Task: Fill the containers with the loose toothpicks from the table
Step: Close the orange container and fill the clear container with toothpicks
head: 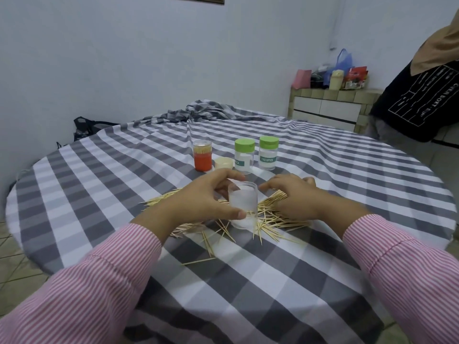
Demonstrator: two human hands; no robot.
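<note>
My left hand (pixel 198 197) grips a clear, lidless plastic container (pixel 243 204) that stands upright in a pile of loose toothpicks (pixel 270 219) on the checked tablecloth (pixel 248 281). The container looks empty. My right hand (pixel 295 194) rests palm down on the toothpicks just right of the container, fingers curled over them; whether it holds any is hidden. Behind stand an orange container (pixel 202 156) full of toothpicks with a clear cap, and two green-lidded containers (pixel 244 156) (pixel 268 152). A cream lid (pixel 224 163) lies between them.
A person in a black shirt (pixel 419 100) stands at the table's far right. Bunched cloth (pixel 198 110) lies at the table's back edge. A tiled counter (pixel 330 105) with bags is behind. Stray toothpicks (pixel 206 254) reach toward me.
</note>
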